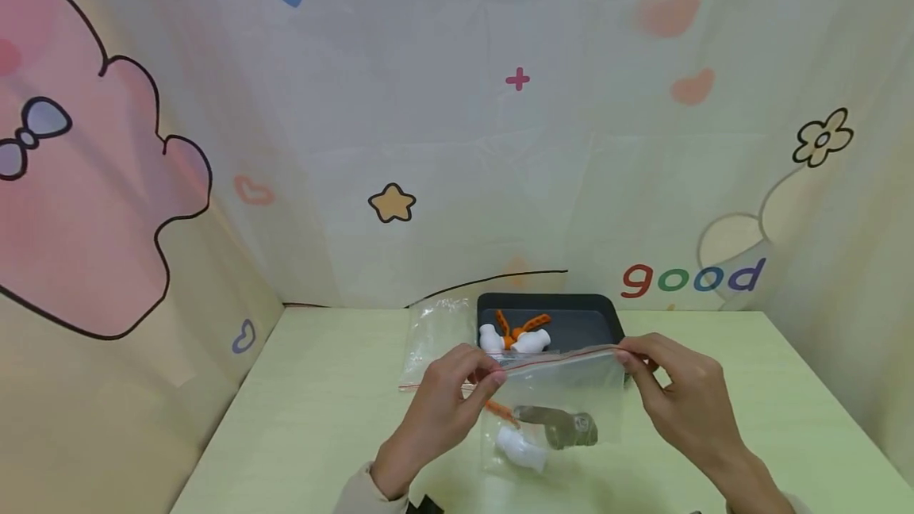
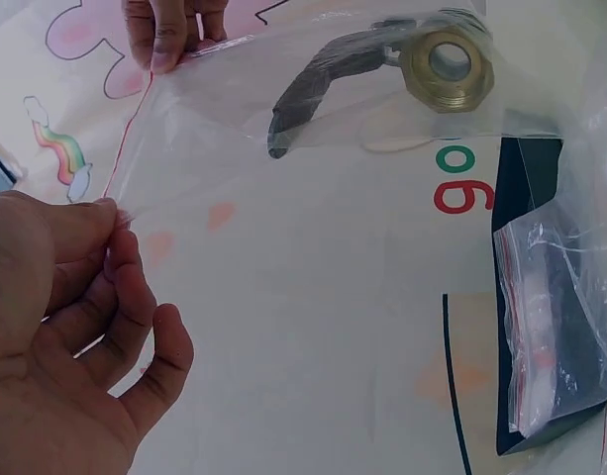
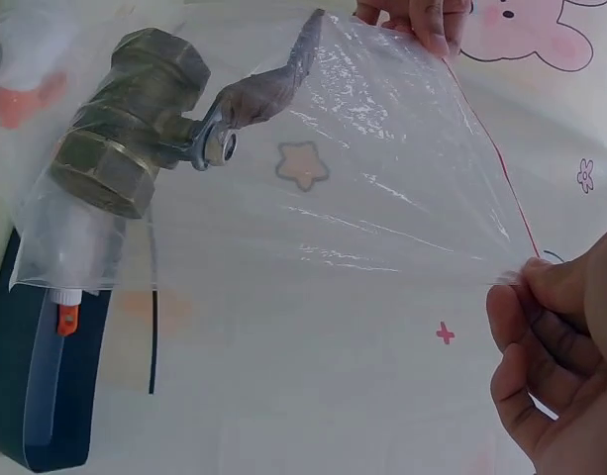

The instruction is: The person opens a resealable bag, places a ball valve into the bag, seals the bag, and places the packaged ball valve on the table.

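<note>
Left hand (image 1: pixel 446 403) and right hand (image 1: pixel 689 399) each pinched, thumb against fingers, an end of the clear bag's (image 1: pixel 571 387) red-lined edge, spread left to right above the table (image 1: pixel 321 411). Inside, a brass-coloured valve (image 1: pixel 571 429) sat roughly crosswise, dark handle (image 1: pixel 534 416) pointing left in the head view.

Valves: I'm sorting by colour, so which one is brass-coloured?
The brass-coloured valve is the one with the dark lever, inside the clear bag pinched by the left hand and right hand; the other valves are white with orange handles.
</note>
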Available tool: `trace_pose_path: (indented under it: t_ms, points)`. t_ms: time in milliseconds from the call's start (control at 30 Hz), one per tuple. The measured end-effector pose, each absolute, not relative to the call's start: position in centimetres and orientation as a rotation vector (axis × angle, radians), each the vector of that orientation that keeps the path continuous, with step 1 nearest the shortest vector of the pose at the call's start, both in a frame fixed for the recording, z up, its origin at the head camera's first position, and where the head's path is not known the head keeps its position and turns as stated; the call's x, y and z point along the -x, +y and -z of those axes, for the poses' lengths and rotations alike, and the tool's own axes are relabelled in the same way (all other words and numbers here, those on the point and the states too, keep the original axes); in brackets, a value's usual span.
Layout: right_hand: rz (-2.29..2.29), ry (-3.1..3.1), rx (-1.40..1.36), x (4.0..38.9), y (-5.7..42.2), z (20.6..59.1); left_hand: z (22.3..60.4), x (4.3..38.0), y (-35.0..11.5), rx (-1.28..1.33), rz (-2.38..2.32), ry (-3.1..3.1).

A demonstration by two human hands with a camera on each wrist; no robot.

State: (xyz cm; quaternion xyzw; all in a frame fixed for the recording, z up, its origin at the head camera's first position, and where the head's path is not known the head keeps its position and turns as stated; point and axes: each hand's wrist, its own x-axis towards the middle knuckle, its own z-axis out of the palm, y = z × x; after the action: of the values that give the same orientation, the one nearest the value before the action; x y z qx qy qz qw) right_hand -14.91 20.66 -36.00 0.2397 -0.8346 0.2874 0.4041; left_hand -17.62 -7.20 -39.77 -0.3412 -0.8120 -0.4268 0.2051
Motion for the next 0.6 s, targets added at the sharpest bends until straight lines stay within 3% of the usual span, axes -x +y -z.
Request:
trace_pose_path:
  t_ms: [600]
  points:
    - [-0.641,-2.214,-0.451,13.2,25.2,38.9,41.3,17.3,-2.9,1.145,1.13,-2.36]
